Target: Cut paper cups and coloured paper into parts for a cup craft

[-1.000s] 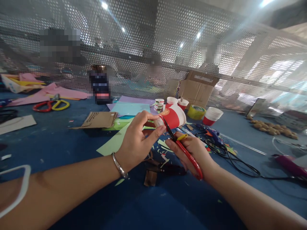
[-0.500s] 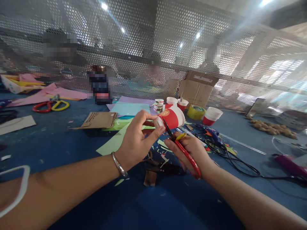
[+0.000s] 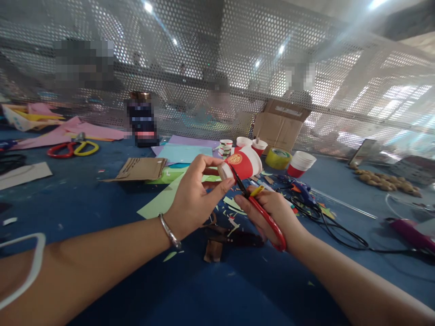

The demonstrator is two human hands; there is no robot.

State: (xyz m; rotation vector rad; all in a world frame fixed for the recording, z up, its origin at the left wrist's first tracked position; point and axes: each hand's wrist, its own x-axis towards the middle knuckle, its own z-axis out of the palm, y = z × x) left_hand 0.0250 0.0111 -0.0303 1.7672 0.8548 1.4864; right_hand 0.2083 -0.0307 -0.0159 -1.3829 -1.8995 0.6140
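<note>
Left hand (image 3: 199,197): your grip pinches the paper cup (image 3: 247,164) near its base, thumb against fingers, cup tilted with its mouth off to the right, probably to leave the wall bare for the blades. Right hand (image 3: 273,210): your grip wraps the handles of the scissors (image 3: 270,222), blades against the cup just beside your left thumb. Below both grips, scraps (image 3: 233,222) on the table (image 3: 204,299). Left of your left grip, cardboard (image 3: 142,169), seemingly out of the way. Beyond your right grip, tape (image 3: 277,158) and nested cups (image 3: 301,165), upright, likely stacked to save room.
</note>
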